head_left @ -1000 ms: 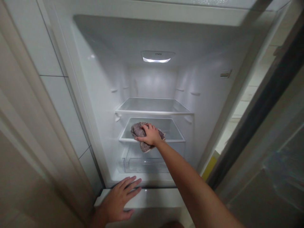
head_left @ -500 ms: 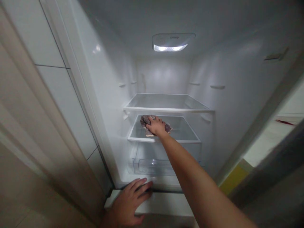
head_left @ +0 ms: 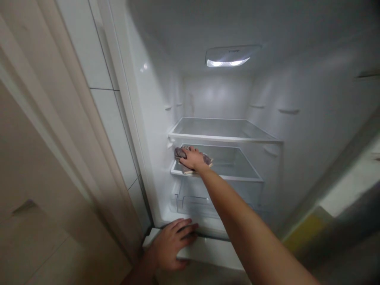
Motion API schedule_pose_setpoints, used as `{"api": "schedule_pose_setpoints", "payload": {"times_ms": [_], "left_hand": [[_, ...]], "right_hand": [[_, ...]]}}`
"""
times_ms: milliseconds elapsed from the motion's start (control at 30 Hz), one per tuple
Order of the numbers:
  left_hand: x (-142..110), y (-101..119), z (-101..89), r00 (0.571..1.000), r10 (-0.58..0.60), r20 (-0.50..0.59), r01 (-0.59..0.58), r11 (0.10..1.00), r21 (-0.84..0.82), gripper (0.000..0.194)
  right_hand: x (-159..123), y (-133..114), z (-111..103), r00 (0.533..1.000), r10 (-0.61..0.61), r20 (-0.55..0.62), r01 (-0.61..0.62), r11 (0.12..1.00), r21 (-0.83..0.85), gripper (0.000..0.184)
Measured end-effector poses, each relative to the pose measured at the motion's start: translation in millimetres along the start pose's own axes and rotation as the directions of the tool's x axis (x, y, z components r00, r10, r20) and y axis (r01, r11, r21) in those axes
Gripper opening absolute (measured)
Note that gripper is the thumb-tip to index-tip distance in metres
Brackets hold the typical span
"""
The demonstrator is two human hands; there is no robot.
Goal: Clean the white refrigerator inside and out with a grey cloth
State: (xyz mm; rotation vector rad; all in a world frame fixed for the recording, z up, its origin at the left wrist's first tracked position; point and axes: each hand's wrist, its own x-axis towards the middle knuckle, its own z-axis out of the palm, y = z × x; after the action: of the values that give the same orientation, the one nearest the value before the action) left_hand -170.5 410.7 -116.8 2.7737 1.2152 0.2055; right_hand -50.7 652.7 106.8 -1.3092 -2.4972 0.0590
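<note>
**Long reach in, low hand out front**

We look into a lit refrigerator. Our right hand (head_left: pixel 194 159) is palm-down, thumb and fingers closed on a bunched cloth (head_left: pixel 179 153). The cloth lies on the lower shelf (head_left: pixel 234 163), at its left end, with a loose part by the front rim. We judge the bunching gives the palm a thick pad between skin and shelf; how hard it presses, we cannot tell.

Right forearm (head_left: pixel 240 209) slants in from the lower right, beneath the upper shelf (head_left: pixel 222 128). The low line probably suits the narrow gap between shelves.

Our left hand (head_left: pixel 170 245) holds nothing, fingers spread over the white ledge (head_left: pixel 215 252) at the front. It looks set there as a brace for our lean; actual contact is hard to confirm. The two hands are well apart, one deep inside, one at the threshold.

Clear drawer (head_left: pixel 198 204) sits under the lower shelf, neither hand on it. Ceiling lamp (head_left: pixel 228 62) shines from above, so the cloth is easy to see, though partly covered by our fingers.
</note>
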Motion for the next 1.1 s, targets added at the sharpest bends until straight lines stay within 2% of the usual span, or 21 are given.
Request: {"api": "schedule_pose_setpoints", "payload": {"times_ms": [133,267,367,433,533,700,867,933,1000,1100], "left_hand": [[-2,1,4.1,0.994,0.043,-0.104,-0.03,0.992,0.126,0.09],[-4,1,9.8,0.979,0.076,-0.191,-0.027,0.97,0.243,0.09],[-5,-1,13.0,0.965,0.114,-0.237,-0.038,0.952,0.303,0.094],[-6,-2,14.6,0.956,0.133,-0.26,-0.039,0.94,0.339,0.097],[-7,-4,16.8,0.949,0.15,-0.276,-0.038,0.927,0.373,0.099],[-7,-3,17.9,0.959,0.133,-0.25,-0.037,0.934,0.354,0.104],[-3,-4,12.6,0.966,0.146,-0.214,-0.067,0.939,0.337,0.103],[-2,-6,13.2,0.964,0.172,-0.203,-0.093,0.933,0.346,0.096],[0,-10,17.3,0.963,0.181,-0.197,-0.099,0.925,0.368,0.079],[4,-15,26.1,0.963,0.182,-0.201,-0.085,0.906,0.414,0.061]], "right_hand": [[-48,-4,-11,0.999,-0.046,-0.007,0.047,0.999,0.027,0.076],[-82,7,-22,1.0,-0.025,-0.006,0.025,1.0,0.018,0.073],[-97,32,-32,0.999,0.044,-0.021,-0.044,0.999,-0.002,0.066],[-104,55,-39,0.99,0.134,-0.051,-0.136,0.991,-0.021,0.062],[-109,93,-49,0.946,0.299,-0.125,-0.307,0.95,-0.051,0.057],[-99,138,-52,0.833,0.488,-0.26,-0.521,0.851,-0.071,0.053],[-64,155,-43,0.775,0.547,-0.318,-0.595,0.801,-0.072,0.052],[-47,159,-40,0.75,0.576,-0.326,-0.626,0.777,-0.067,0.053],[-29,165,-39,0.731,0.606,-0.315,-0.653,0.755,-0.062,0.051],[-4,174,-36,0.735,0.624,-0.265,-0.659,0.749,-0.066,0.048]]}}
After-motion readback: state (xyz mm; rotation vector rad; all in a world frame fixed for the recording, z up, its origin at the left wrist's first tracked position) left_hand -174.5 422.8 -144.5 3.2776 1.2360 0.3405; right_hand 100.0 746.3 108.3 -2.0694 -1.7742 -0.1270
